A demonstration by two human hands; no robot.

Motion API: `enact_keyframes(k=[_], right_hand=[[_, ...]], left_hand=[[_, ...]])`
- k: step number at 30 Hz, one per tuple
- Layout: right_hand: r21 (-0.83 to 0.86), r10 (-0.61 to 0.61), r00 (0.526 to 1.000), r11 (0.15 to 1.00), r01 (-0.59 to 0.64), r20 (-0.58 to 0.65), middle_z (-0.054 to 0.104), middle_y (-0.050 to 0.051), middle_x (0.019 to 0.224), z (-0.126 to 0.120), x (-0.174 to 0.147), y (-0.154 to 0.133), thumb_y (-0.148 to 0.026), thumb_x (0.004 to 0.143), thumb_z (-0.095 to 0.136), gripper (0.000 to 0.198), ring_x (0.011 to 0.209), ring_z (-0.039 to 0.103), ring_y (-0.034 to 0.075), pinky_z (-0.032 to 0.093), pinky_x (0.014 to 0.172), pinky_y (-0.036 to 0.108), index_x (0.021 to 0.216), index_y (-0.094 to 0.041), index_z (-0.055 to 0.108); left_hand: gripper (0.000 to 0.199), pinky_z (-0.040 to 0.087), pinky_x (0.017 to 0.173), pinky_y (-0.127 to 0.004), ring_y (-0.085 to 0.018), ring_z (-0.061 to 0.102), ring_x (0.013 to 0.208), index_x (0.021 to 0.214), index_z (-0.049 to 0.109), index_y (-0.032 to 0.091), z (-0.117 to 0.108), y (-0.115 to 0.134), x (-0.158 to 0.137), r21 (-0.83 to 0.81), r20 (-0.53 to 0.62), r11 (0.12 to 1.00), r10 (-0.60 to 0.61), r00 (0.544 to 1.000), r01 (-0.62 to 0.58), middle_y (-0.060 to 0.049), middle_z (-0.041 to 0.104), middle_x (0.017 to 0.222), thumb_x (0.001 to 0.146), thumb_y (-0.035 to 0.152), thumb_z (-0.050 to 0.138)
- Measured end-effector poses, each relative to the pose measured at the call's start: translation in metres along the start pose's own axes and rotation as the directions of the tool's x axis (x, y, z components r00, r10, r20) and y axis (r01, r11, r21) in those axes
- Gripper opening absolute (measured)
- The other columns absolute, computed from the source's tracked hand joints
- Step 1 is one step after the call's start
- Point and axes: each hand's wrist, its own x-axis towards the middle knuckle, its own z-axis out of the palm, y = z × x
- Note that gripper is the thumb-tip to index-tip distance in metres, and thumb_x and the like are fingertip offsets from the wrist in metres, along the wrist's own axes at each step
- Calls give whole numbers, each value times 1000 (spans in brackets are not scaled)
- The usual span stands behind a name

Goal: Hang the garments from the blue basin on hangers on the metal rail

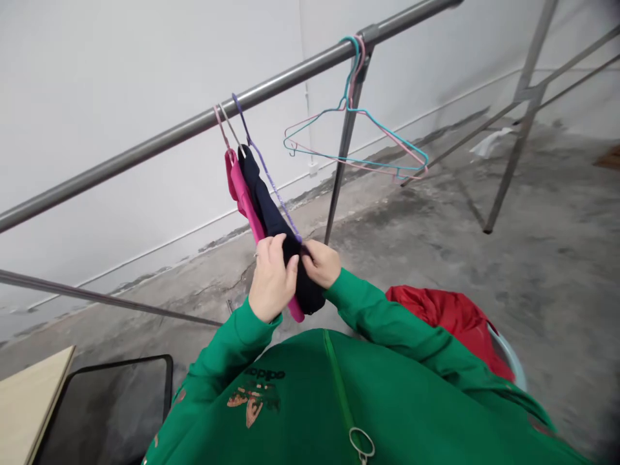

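Note:
A pink garment (250, 205) and a dark navy garment (271, 210) hang side by side from the rail, each on its own hanger. Close to the navy one is a purple hanger (271, 177), seen nearly edge-on and hooked over the rail. My left hand (272, 276) lies across the two garments, fingers curled and thumb against the dark cloth, gripping it. At the lower corner of the purple hanger, my right hand (322, 261) is closed in a pinch; its fingertips are partly hidden.
The grey metal rail (165, 142) crosses the view. A blue hanger (382, 123) and a pink hanger (394, 137) hang farther right beside a rack leg (343, 161). Red cloth (440, 316) fills a light-blue basin (511, 355). A black-rimmed panel (116, 400) lies lower left.

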Motion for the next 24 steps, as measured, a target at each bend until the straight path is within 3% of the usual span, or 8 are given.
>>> enact_keyframes(k=[2, 5, 9, 13, 15, 18, 20, 24], right_hand=[[51, 39, 994, 998, -34, -102, 66, 11, 84, -5, -2, 11, -27, 89, 35, 27, 80, 63, 22, 51, 74, 34, 89, -18, 60], [145, 54, 986, 989, -31, -157, 63, 6, 75, -17, -5, 23, -30, 91, 37, 25, 72, 60, 18, 50, 69, 31, 84, -19, 58], [225, -92, 995, 969, 99, -44, 65, 7, 82, -22, -5, 21, -30, 90, 41, 23, 78, 63, 19, 52, 75, 32, 88, -19, 61], [314, -100, 989, 947, 61, 110, 68, 9, 94, -29, -2, 25, -36, 88, 49, 24, 91, 65, 22, 52, 88, 40, 97, -19, 63], [430, -95, 973, 903, -5, 211, 67, 12, 110, -43, 4, 30, -44, 83, 58, 40, 105, 63, 26, 49, 97, 45, 113, -18, 59], [605, -126, 949, 792, -80, 291, 48, 15, 143, -69, 23, 24, -62, 77, 62, 75, 133, 47, 28, 41, 109, 45, 137, -20, 43], [647, -113, 961, 758, -81, 253, 43, 14, 147, -78, 44, 6, -68, 79, 56, 78, 135, 44, 26, 39, 111, 43, 140, -22, 40], [504, -14, 983, 860, -80, 181, 67, 10, 102, -63, 92, -47, -54, 77, 65, 75, 92, 63, 21, 49, 91, 39, 136, -13, 43]], left_hand=[[50, 39, 109, -53, -32, 44, 130, 135, 42, 8, 4, -21, -3, -18, -5, 990, -139, 990, 139, -23, 48, 131, 95, 38, 42], [68, 27, 118, -53, -33, 30, 144, 142, 35, 9, 21, -55, 12, -254, 52, 907, -335, 941, 337, -24, 35, 149, 91, 52, 48], [89, 19, 123, -37, -24, 18, 150, 149, 24, 16, 49, -72, 58, -675, 64, 611, -511, 857, 414, -16, 21, 160, 81, 60, 60], [87, 32, 118, -37, -24, 38, 142, 142, 40, 21, 47, -64, 86, -878, 201, 312, -449, 871, 363, -10, 44, 149, 71, 62, 70], [90, 41, 112, -40, -28, 51, 132, 135, 49, 18, 35, -62, 85, -889, 282, 234, -397, 873, 394, -12, 56, 138, 62, 61, 77], [89, 49, 103, -41, -31, 59, 120, 125, 56, 14, 14, -62, 76, -865, 337, 243, -370, 866, 440, -14, 63, 127, 51, 54, 85], [79, 52, 99, -40, -30, 62, 114, 119, 59, 14, -1, -61, 72, -848, 323, 303, -357, 877, 435, -14, 66, 123, 52, 47, 86], [64, 54, 91, -37, -26, 67, 101, 112, 61, 12, -29, -55, 72, -785, 280, 456, -344, 896, 420, -11, 70, 112, 58, 37, 84]])
